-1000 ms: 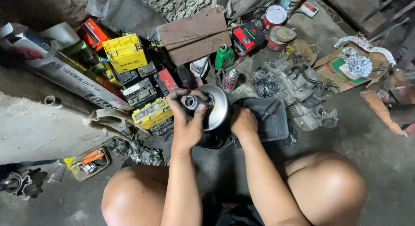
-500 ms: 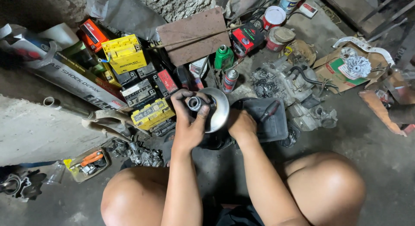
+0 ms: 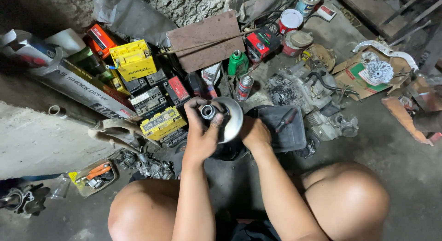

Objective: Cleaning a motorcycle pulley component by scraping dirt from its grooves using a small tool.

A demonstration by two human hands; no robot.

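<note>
I squat on a concrete floor with a round silver metal disc part (image 3: 231,115) held up between my knees. My left hand (image 3: 201,135) grips its near face, fingers curled around the short central hub (image 3: 208,112). From the right side my right hand (image 3: 254,133) holds the back of the disc. A dark round part sits just below the disc, mostly hidden by my hands. Right of my hands lies a black plastic tray (image 3: 287,135) with a dark-handled screwdriver (image 3: 286,119) in it.
Several yellow, black and red batteries (image 3: 134,59) lie at the left, beside a long cardboard box (image 3: 87,91). A green bottle (image 3: 238,62), spray can (image 3: 244,87), red tins (image 3: 289,20), a greasy engine block (image 3: 309,91) and a rusty plate (image 3: 208,38) crowd the back. Orange pliers (image 3: 95,172) lie front left.
My left hand has shifted slightly on the hub, and the disc has turned a little. My right hand stays behind the disc.
</note>
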